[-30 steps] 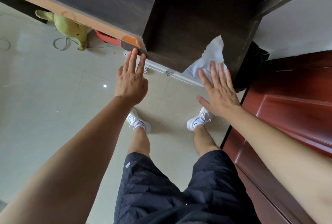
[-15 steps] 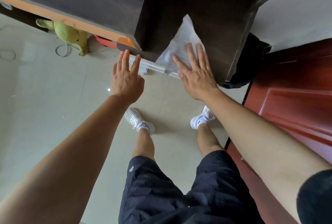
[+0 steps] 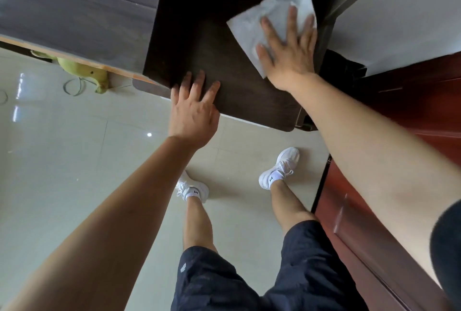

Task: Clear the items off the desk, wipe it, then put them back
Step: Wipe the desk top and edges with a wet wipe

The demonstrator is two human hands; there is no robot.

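The desk (image 3: 224, 44) shows as a dark wood top, bare where it is in view. On its far right part lies the wipe (image 3: 252, 24), a thin white sheet, creased and with one corner lifted off the wood. It looks light, soft and limp, so it would likely bunch or skid if pushed from one edge, and may tear if dragged by a corner. The safest hold seems to be flat pressure over its middle, palm and fingers spread wide, so the whole sheet travels with the hand.

The left hand (image 3: 192, 113) holds nothing. Its fingers are straight and a little apart, their tips resting on the near edge of the desk — probably bracing the body while the other arm reaches.

The right hand (image 3: 289, 51) lies flat on the wipe with fingers straight and fanned, pressing the sheet down onto the wood close to the desk's right edge. Nothing is pinched or curled round — the wipe is held by pressure alone.
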